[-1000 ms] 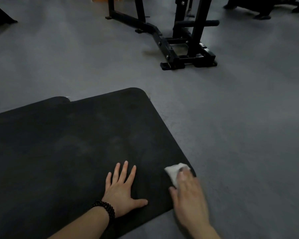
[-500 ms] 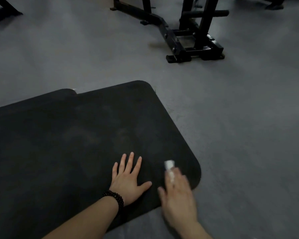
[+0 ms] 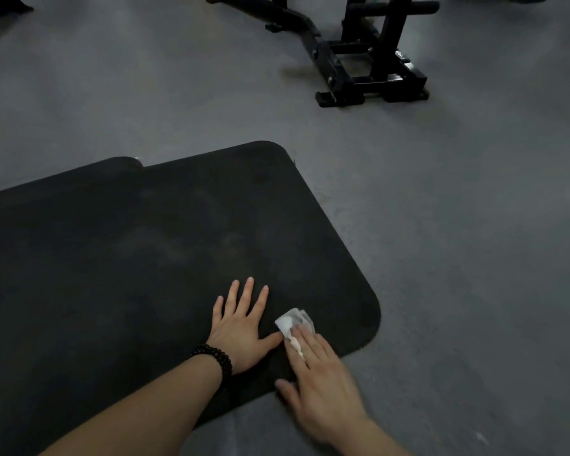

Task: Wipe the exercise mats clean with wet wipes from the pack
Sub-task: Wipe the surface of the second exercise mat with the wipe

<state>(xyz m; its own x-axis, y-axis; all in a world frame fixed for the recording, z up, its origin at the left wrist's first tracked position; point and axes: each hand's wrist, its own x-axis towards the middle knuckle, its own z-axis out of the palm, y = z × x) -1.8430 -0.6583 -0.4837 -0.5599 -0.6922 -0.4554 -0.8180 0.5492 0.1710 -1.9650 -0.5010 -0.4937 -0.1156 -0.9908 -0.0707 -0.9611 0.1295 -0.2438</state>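
Note:
A black exercise mat [image 3: 165, 245] lies on the grey floor, with the edge of a second black mat [image 3: 119, 162] showing from under its far left side. My left hand [image 3: 241, 327], a dark bead bracelet on its wrist, lies flat on the mat with fingers spread. Right beside it, my right hand [image 3: 323, 383] presses a crumpled white wet wipe [image 3: 292, 322] onto the mat with straight fingers, close to the mat's near right corner. Most of the wipe sticks out past the fingertips. The pack of wipes is out of sight.
A black steel frame of a gym machine [image 3: 359, 57] stands on the floor beyond the mat, at the upper right. Another dark piece of equipment [image 3: 0, 11] shows at the top left corner. Grey floor [image 3: 474, 258] stretches to the right of the mat.
My right hand has slid the wipe leftward from the mat's right edge until it sits beside my left thumb. My left hand has stayed flat in place.

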